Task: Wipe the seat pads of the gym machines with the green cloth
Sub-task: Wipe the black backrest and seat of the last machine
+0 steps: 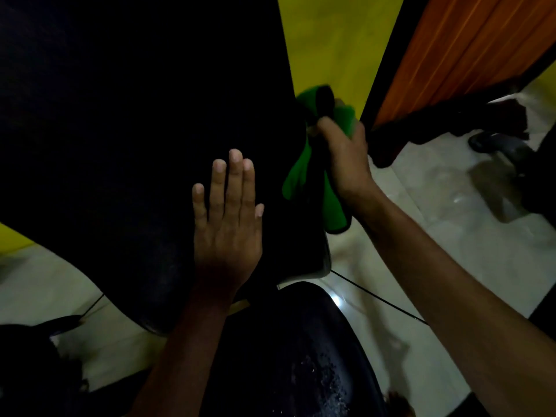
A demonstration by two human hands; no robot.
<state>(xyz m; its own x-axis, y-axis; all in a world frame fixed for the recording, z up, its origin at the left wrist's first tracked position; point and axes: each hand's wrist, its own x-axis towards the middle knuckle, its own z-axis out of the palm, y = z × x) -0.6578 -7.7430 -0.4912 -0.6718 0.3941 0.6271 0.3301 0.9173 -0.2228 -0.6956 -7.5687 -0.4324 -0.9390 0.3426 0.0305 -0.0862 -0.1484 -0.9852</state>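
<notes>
A large black pad of a gym machine fills the upper left and middle of the head view. My left hand lies flat on it with straight fingers. At the pad's right edge my right hand grips the green cloth, which is bunched in my fist and hangs down in folds. A dark object sticks up out of the fist; what it is cannot be told. Below, a second black seat pad with pale speckles sits close to me.
Pale tiled floor spreads to the right and lower left. A yellow wall and an orange-brown wooden panel stand behind. Dark machine parts sit on the floor at right. A thin black cable runs across the floor.
</notes>
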